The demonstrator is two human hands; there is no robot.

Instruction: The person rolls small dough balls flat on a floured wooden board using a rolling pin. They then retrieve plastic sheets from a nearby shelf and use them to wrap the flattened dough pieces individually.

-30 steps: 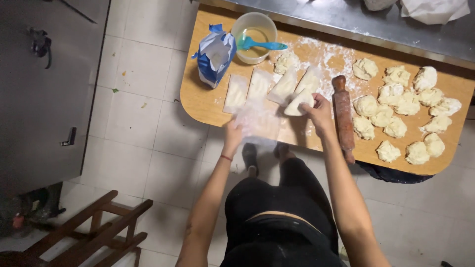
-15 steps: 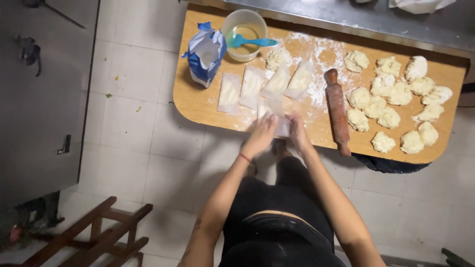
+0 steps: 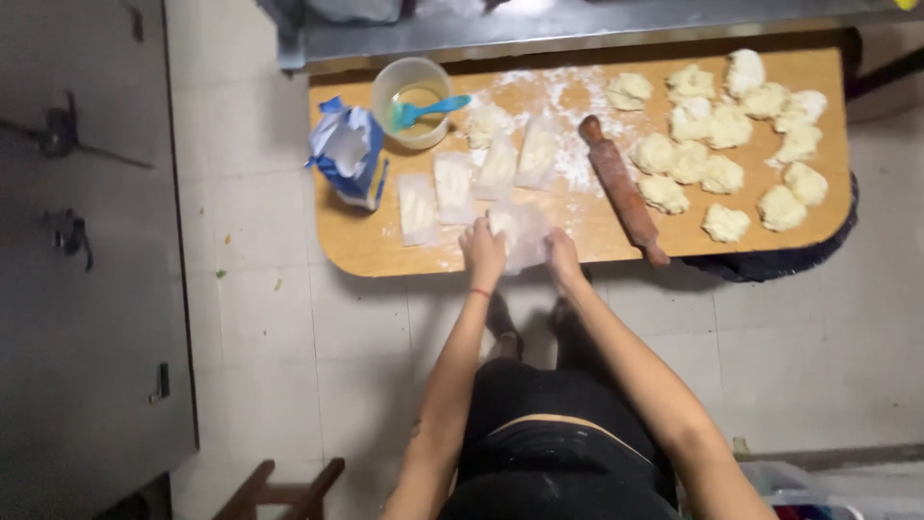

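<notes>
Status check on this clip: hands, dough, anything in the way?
Left hand and right hand both pressing on the thin translucent dough sheet at board's near edge. Brown wooden rolling pin lies to the right, clear of the hands.

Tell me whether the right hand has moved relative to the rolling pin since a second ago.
Yes. The right hand has pulled back from beside the rolling pin toward the board's near edge, onto the thin dough sheet.

head view | left hand + right hand both on thin dough sheet at near edge of wooden board | rolling pin just right, untouched | folded dough pieces behind | dough balls far right | flour bag, plastic cup with blue spoon left
</notes>
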